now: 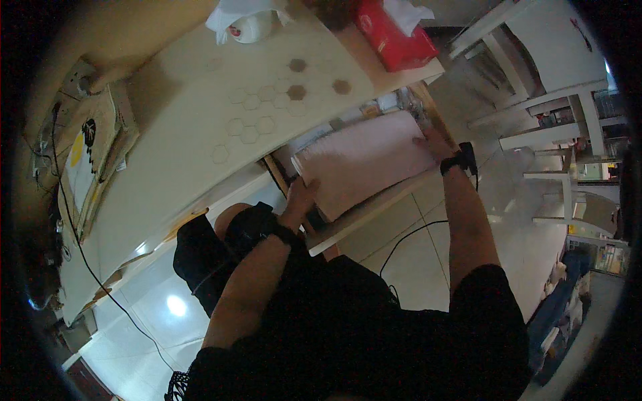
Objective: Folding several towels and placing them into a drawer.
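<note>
An open drawer [371,210] juts out from under the table. In it lies a large flat pinkish sheet or folded pad [366,160], over papers and small items [373,109] that show along its far side. My left hand [301,198] is at the pad's left edge, its fingertips touching that edge. At the right end, my right hand [435,143] rests with its fingers on the pad's right edge, close to the drawer's side. Whether either hand grips the pad cannot be made out. Dark bands with devices sit on both wrists.
On the patterned tabletop [190,120] stand a red tissue box [396,42] and a white round container [251,27] with tissue over it. A bag-like item [93,155] leans at the left, near a black cable [90,270]. White shelving or furniture [567,95] is at the right.
</note>
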Action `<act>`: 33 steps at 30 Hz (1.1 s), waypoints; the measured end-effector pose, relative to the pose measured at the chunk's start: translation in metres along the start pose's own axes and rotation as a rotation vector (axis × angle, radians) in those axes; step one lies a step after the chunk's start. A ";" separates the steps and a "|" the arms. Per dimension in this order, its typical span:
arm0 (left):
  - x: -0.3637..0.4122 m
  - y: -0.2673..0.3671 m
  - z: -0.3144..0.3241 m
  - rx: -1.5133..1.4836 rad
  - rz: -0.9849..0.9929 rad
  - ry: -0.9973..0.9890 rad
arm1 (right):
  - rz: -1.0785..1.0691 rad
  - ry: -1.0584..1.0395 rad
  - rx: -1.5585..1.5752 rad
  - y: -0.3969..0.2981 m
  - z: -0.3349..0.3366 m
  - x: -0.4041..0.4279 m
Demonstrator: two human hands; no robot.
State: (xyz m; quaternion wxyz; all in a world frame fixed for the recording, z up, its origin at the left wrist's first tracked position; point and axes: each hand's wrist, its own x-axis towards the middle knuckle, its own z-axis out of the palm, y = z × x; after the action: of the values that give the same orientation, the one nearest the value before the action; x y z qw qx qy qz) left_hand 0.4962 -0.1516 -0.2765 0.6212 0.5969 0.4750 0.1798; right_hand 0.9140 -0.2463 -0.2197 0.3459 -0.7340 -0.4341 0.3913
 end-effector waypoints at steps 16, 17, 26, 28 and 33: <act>-0.050 0.093 0.017 1.086 0.512 0.109 | -0.165 0.160 -0.394 -0.071 0.108 -0.011; -0.047 0.093 0.018 1.110 0.535 0.019 | -0.026 0.058 -0.475 -0.070 0.116 -0.007; -0.018 0.040 0.023 1.364 0.465 0.085 | 0.258 -0.072 -0.973 -0.095 0.138 0.008; -0.025 0.045 0.021 1.371 0.479 0.098 | 0.031 0.083 -0.822 -0.048 0.138 0.028; -0.064 0.018 0.030 1.844 0.577 -0.172 | -0.557 0.407 -0.644 0.081 0.183 0.033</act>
State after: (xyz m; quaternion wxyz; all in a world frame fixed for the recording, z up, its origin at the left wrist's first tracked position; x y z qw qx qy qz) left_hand 0.4955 -0.2149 -0.2414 -0.1263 0.9542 0.2176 -0.1620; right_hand 0.7939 -0.2172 -0.3807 0.2705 -0.7214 -0.6371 -0.0225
